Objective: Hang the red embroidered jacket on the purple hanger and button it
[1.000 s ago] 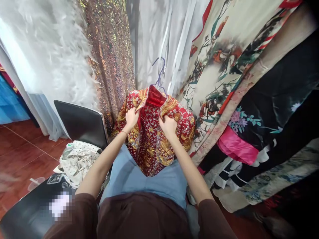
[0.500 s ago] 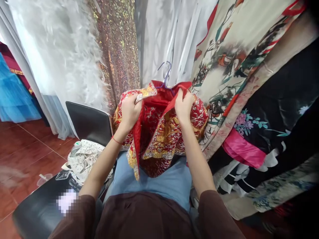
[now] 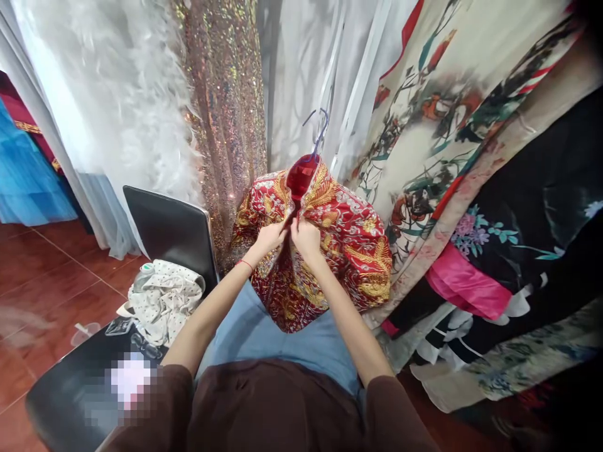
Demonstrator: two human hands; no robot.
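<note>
A red jacket (image 3: 348, 251) with gold and silver embroidery hangs on a purple wire hanger (image 3: 321, 129) above my lap, its collar upright and its red lining showing at the neck. My left hand (image 3: 272, 238) is closed on the left front edge of the jacket, just below the collar. Close beside it, my right hand (image 3: 306, 238) pinches the other front edge. The two edges nearly meet between my hands; lower down, the front parts slightly. My fingertips are partly hidden by the cloth.
On the left stands a black chair (image 3: 167, 226) bearing a dotted white cloth (image 3: 167, 298), glasses (image 3: 146, 346) and a blurred item. Behind the jacket hang a sequined cloth (image 3: 226, 94) and white feathers (image 3: 127, 81). Floral garments (image 3: 428, 125) and a black one (image 3: 541, 188) hang at right.
My hands have come together from wide apart, bringing the jacket's front edges close. The collar, earlier folded open, now stands up, and less of the red lining shows.
</note>
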